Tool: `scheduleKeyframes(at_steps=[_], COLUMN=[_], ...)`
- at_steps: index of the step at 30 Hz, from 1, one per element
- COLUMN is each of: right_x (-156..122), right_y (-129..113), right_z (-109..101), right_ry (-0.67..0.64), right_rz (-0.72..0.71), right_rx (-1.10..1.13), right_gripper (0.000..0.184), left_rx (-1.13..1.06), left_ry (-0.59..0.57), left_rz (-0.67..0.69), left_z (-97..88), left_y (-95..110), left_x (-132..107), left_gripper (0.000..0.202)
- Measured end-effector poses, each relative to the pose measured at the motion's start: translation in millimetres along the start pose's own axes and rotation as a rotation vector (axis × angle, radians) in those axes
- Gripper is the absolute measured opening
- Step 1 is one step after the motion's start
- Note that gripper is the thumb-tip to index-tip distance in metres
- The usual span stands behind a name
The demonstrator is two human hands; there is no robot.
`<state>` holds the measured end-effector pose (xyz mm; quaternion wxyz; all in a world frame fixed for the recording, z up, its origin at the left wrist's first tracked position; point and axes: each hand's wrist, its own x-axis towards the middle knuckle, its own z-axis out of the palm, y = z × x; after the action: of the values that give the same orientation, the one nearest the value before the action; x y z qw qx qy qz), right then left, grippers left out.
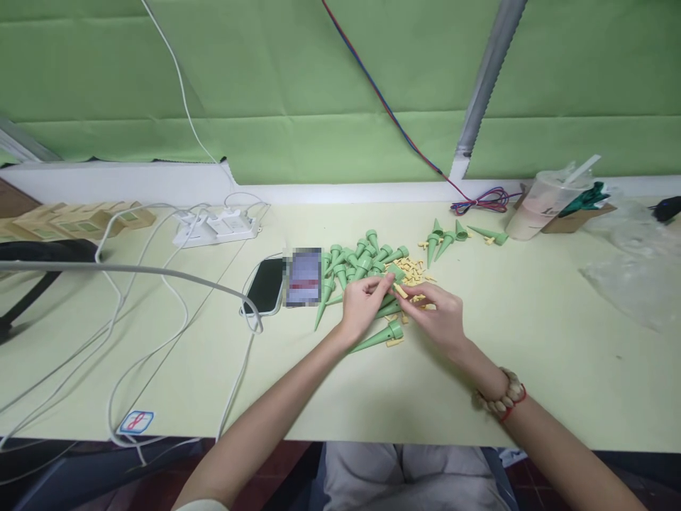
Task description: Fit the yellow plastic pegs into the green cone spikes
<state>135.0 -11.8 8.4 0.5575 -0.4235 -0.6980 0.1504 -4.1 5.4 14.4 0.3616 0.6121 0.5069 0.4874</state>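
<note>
My left hand is closed around a green plastic spike, its wide end showing above the thumb. Close against it, the fingertips of my right hand pinch a small yellow peg. Whether the peg touches the spike's hole I cannot tell. Behind the hands lies a heap of green spikes next to a pile of small yellow pegs. Nearer to me, another green spike lies on its side with a yellow peg beside it.
Several spikes with pegs lie at the back right, near a lidded cup and a plastic bag. Two phones, one black-screened, are left of the heap. White cables run from a power strip.
</note>
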Motion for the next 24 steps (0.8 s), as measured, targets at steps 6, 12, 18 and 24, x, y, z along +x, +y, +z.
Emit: scheduleKeyframes(at_steps=[6, 12, 18, 24], right_x=[1.0, 1.1, 4.2, 7.3], right_y=[4.5, -0.3, 0.5, 1.8], right_z=[0.0, 1.6, 2.8, 2.6], right_ry=[0.025, 0.056, -0.159, -0.363], right_rz=[-0.106, 0.018, 0.532, 0.868], right_rx=[-0.015, 0.091, 0.376, 0.811], right_gripper=[0.01, 0.004, 0.033, 0.034], left_rx=[0.032, -0.059, -0.171, -0.173], left_ry=[0.015, -0.007, 0.031, 0.008], left_rz=[0.006, -0.022, -0.015, 0.027], left_z=[-2.9, -4.2, -1.0, -1.2], left_y=[1.5, 4.5, 0.7, 4.5], left_x=[1.3, 1.8, 2.9, 1.3], left_gripper=[0.046, 0.048, 0.048, 0.037])
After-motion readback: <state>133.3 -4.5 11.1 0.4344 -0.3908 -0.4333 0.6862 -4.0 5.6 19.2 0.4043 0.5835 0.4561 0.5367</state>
